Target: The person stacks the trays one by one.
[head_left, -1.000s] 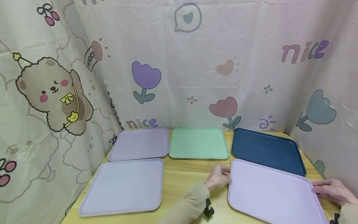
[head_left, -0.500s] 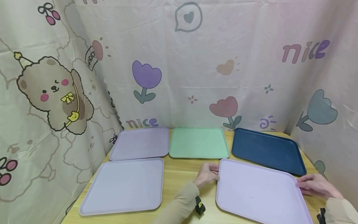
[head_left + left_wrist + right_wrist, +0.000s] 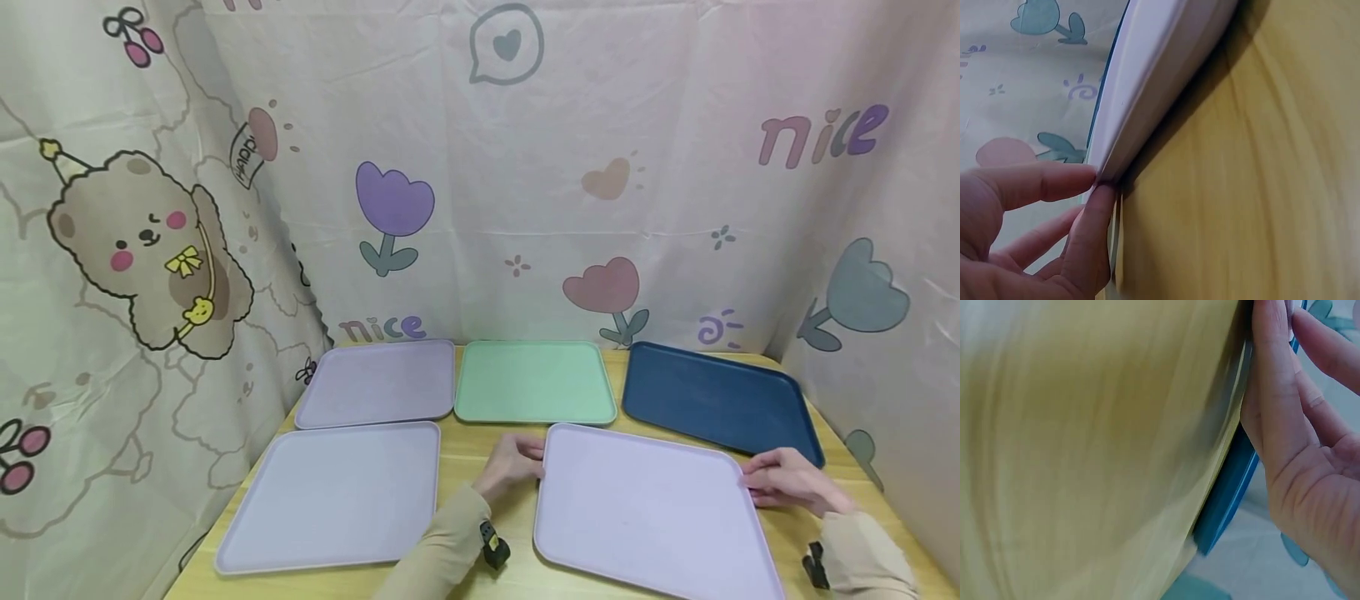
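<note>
A pale lilac tray point(image 3: 645, 508) lies at the front right in the head view, its near right corner cut off by the frame. My left hand point(image 3: 512, 467) pinches its left rim; in the left wrist view the thumb and fingers point(image 3: 1072, 181) meet at the tray's edge point(image 3: 1141, 94), which is slightly above the wooden surface. On the opposite side, my right hand point(image 3: 793, 477) holds the right rim, thumb above and fingers under it. From the right wrist, the right hand point(image 3: 1297, 425) shows large, with most of the tray out of view.
Behind stand a purple tray point(image 3: 382, 383), a mint green tray point(image 3: 534, 383) and a dark blue tray point(image 3: 716, 400) in a row. A pale grey-lilac tray point(image 3: 337, 496) lies at the front left. The wooden table point(image 3: 480, 446) meets a printed curtain point(image 3: 480, 217) behind and at both sides.
Both hands have carried the lilac tray steadily leftward, away from the right side and towards the grey-lilac tray. The other trays have stayed in place.
</note>
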`<state>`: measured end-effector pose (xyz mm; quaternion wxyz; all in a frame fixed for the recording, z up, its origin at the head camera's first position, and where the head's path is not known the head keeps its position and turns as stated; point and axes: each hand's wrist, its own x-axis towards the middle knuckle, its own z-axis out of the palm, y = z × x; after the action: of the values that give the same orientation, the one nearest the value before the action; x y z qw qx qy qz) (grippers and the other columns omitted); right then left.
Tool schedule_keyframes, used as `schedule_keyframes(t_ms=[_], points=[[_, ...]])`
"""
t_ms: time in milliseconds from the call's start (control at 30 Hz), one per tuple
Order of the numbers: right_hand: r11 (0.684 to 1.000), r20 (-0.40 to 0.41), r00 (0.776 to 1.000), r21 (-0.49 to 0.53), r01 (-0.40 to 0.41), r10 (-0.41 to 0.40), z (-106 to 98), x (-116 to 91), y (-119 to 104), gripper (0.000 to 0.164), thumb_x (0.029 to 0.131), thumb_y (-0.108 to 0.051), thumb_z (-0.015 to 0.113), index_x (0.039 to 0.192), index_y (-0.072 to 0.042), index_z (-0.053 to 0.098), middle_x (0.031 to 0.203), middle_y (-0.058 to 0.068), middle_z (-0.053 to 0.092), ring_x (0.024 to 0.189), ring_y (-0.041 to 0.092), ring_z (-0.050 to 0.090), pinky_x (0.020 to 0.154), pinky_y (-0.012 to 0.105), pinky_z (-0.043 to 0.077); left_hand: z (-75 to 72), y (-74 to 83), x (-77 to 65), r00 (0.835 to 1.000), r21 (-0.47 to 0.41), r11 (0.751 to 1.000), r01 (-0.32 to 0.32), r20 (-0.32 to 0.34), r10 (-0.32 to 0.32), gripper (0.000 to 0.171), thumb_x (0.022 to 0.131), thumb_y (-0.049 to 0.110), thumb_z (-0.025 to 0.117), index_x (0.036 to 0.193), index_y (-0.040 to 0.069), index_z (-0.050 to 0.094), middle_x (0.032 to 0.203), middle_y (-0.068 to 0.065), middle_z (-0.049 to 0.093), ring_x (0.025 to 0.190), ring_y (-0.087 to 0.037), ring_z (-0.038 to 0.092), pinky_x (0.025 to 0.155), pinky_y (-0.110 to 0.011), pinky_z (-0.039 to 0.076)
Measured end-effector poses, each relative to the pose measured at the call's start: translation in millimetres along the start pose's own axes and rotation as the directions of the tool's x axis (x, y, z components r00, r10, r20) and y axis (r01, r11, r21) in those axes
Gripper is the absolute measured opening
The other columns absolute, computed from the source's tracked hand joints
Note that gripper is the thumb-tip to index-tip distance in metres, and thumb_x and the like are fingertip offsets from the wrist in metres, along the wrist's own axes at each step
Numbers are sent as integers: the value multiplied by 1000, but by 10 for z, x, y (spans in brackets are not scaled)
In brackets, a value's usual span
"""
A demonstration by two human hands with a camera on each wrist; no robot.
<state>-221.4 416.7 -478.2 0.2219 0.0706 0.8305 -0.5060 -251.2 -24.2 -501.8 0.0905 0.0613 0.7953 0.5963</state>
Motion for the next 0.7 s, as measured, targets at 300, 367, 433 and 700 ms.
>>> schedule_keyframes(t_ms=[300,367,433,700], points=[[998,22,998,13,57,-58,231,104,-152,26,93,-6,65,109,16,63,84,1,69,72,11,68,69,27,64,-323,-73,-51,1000,-21,1000,7,27,-6,43,61,-18,69,104,-13,71,96,-27,75,81,-18,71,69,-27,62],[997,36,996,26,76,-77,266,125,-165,27,94,-5,65,110,17,62,83,1,69,72,11,68,69,27,64,-386,-99,-60,999,-27,1000,-1,44,2,43,62,-17,70,105,-13,70,98,-28,75,83,-21,73,71,-29,63],[996,43,995,31,85,-86,308,144,-183,29,94,-5,64,111,18,60,84,2,69,73,10,68,69,27,64,-449,-122,-68,998,-34,999,-15,57,17,43,63,-17,70,106,-14,70,99,-30,74,85,-24,74,71,-30,63],[988,56,987,47,146,-148,488,218,-265,36,96,-5,63,116,23,56,88,2,71,75,10,70,71,27,64,-684,-180,-138,997,-35,999,-24,68,27,46,65,-13,70,111,-17,67,104,-33,72,92,-29,74,75,-29,62]])
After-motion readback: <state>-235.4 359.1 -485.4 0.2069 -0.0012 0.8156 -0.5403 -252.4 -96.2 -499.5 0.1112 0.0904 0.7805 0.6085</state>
